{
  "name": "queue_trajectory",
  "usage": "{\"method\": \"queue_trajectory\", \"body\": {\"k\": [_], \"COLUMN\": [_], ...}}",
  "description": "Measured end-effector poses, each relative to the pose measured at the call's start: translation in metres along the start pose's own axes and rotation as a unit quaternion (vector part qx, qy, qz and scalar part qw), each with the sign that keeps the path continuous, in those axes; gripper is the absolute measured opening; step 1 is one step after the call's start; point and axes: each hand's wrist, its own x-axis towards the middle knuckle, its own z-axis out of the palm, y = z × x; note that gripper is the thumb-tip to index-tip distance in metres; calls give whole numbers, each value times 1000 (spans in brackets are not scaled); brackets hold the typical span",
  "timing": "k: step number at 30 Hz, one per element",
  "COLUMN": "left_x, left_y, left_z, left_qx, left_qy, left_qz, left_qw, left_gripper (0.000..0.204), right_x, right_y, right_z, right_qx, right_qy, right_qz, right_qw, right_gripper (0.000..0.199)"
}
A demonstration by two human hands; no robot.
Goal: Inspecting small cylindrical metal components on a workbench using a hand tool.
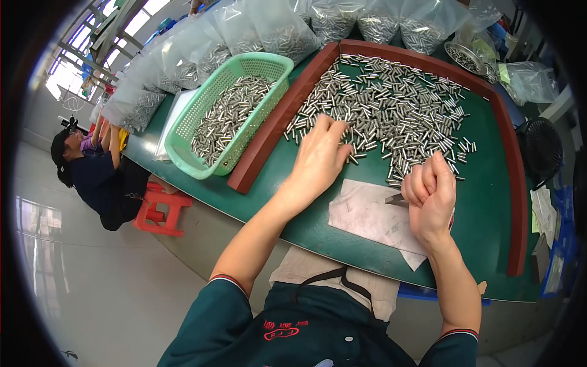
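Many short shiny metal pins (403,110) lie in a loose pile on the green tabletop. At the pile's near left edge is my left hand (319,153), its thumb spread from the bent fingers; nothing shows in it, though some fingertips are hidden. My right hand (431,199) is closed round a tool with a grey metal tip (396,200) that pokes out toward the left; the fingers cover the rest, so its kind is unclear. Beneath that tip lies a smudged whitish cloth (370,211).
Dark red wooden bars (516,183) frame the pile. A light green plastic basket (177,144) of pins stands left. Clear bags (278,33) of pins line the back. Far right are a metal bowl (465,60) and a black fan (543,147). A person (92,168) sits near a red stool (162,211).
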Motion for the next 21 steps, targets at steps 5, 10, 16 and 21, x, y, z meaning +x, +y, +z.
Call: {"method": "queue_trajectory", "body": {"k": [5,10,16,21], "left_x": [-15,-15,-7,9], "left_y": [-26,-31,0,11], "left_z": [-23,-16,9,26], "left_qx": [309,265,169,133], "left_qy": [3,2,-28,-51], "left_qz": [-15,-11,46,69], "left_qw": [951,964,984,987], "left_gripper": [20,23,21,27], "right_x": [0,4,3,3], "right_y": [0,1,2,5], "right_z": [2,0,-2,-3], "right_qx": [-9,-1,7,3], "right_qy": [-7,0,-9,-5], "right_qz": [-5,4,-2,-2], "right_qw": [1000,1000,1000,1000], "right_gripper": [43,42,42,43]}}
